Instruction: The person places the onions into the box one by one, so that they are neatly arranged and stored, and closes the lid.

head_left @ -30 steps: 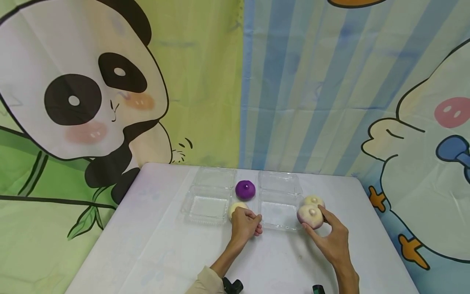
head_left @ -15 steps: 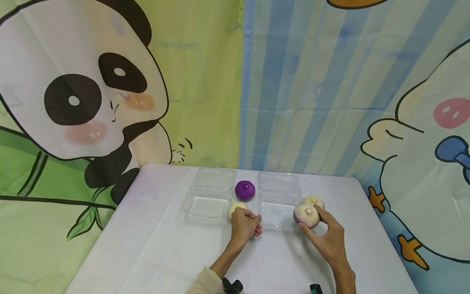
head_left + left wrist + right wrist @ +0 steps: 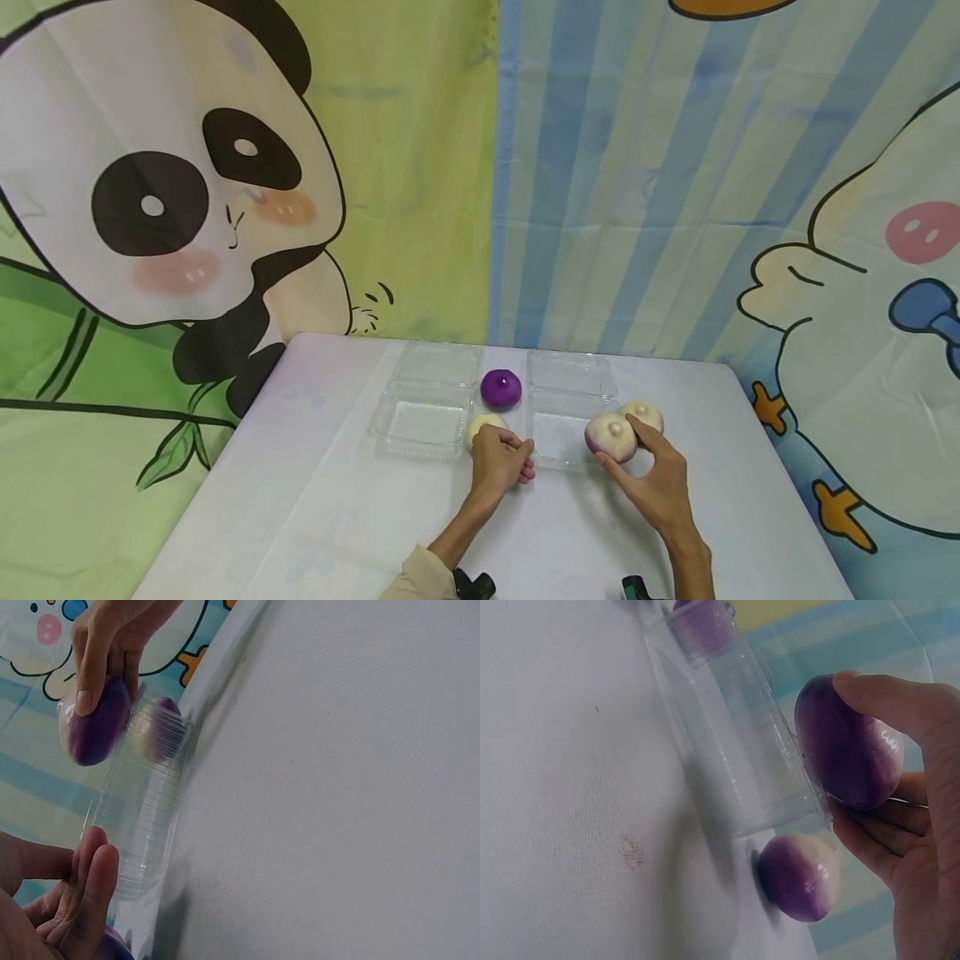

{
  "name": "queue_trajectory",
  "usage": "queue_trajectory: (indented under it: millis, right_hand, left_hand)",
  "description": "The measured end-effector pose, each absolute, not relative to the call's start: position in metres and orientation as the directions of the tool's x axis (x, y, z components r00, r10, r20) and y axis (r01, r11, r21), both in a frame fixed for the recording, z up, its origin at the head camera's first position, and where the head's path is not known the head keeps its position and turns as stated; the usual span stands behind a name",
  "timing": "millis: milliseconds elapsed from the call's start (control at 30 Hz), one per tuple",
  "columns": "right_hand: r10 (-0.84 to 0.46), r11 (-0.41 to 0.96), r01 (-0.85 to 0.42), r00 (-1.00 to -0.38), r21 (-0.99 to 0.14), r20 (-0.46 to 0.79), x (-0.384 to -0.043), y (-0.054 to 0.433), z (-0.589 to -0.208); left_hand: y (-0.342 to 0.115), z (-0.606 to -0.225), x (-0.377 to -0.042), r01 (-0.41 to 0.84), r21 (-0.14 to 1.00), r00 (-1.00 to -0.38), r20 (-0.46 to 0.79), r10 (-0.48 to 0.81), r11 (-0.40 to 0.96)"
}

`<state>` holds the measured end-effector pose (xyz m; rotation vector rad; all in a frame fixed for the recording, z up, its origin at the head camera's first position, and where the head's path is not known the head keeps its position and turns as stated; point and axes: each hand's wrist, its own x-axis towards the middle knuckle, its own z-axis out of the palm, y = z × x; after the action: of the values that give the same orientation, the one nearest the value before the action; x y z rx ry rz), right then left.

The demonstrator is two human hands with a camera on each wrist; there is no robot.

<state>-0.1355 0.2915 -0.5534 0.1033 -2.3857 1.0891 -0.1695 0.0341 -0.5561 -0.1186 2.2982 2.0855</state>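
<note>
My right hand (image 3: 660,483) pinches a purple-and-cream onion-like ball (image 3: 611,438) between thumb and fingers. It holds the ball above the right edge of the right clear plastic clamshell box (image 3: 564,437). A second purple-and-cream ball (image 3: 799,877) rests on the table just right of that box. My left hand (image 3: 498,461), fingers loosely bent, is between the two boxes and grips nothing visible. Beside it sits a pale ball (image 3: 483,425), partly hidden by the hand. Behind stands a deep purple ball (image 3: 501,388) with a small nub.
Another clear clamshell box (image 3: 426,421) lies with its lid folded back on the left of the white table (image 3: 330,500). The right box's lid (image 3: 572,372) is folded back too. A printed cloth (image 3: 420,167) hangs behind the table's far edge.
My right hand has moved left with the ball, from beside the right box to over its right edge. The left hand and the other things have stayed put.
</note>
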Motion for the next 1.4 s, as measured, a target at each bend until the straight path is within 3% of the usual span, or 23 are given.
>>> queue_trajectory:
  millis: [1400]
  right_hand:
    - [-0.004, 0.659, -0.331, -0.900, -0.675, 0.437, -0.155, 0.270, -0.560]
  left_hand:
    - [0.036, -0.558, -0.170, -0.073, 0.993, -0.997, -0.070, -0.033, 0.088]
